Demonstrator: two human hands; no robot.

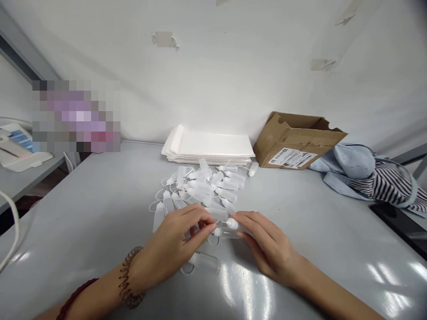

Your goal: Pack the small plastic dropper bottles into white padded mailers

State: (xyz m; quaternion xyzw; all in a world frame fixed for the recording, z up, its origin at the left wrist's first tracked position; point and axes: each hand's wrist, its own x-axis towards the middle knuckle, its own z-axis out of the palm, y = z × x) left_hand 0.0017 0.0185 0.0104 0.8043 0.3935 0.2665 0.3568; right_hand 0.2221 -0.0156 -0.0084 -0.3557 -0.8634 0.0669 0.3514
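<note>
My left hand [178,242] and my right hand [267,244] meet low over the grey table [100,200]. Between their fingertips is one small clear plastic bottle [230,227] with a white cap on a loop tether. The right fingers pinch the bottle's body; the left fingers close at its cap end. Just beyond my hands lies a heap of several like bottles [203,186]. Another single bottle [207,262] lies on the table beneath my left hand.
A stack of flat white trays [210,146] sits against the wall behind the heap. To its right is an open cardboard box [296,140], then bundled clothing [370,171]. A dark flat object [403,224] is at the right edge.
</note>
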